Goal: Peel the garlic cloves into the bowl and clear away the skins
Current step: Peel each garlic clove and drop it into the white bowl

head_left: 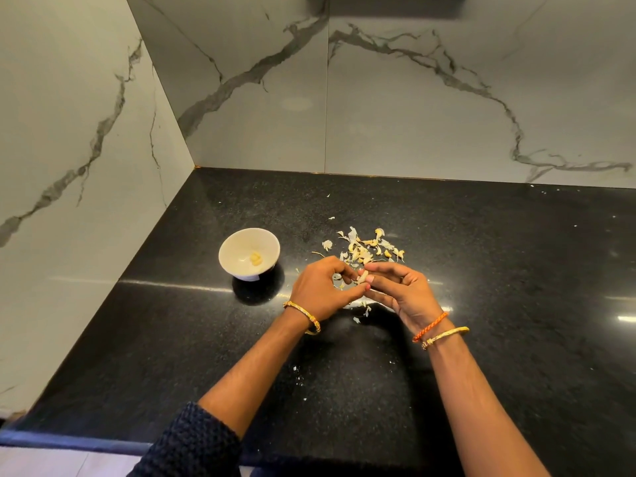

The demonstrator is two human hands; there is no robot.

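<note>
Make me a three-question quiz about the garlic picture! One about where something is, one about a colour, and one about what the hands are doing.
1. Where is the bowl?
A. left of both hands
B. right of the skins
C. against the back wall

2. What colour is the counter?
A. white
B. black
C. red

3. What are the hands doing?
A. lying flat on the counter
B. lifting the bowl
C. pinching a garlic clove together

Answers:
1 A: it stands left of the left hand and the right hand.
2 B: dark speckled stone.
3 C: the garlic clove sits between their fingertips, near the skins.
</note>
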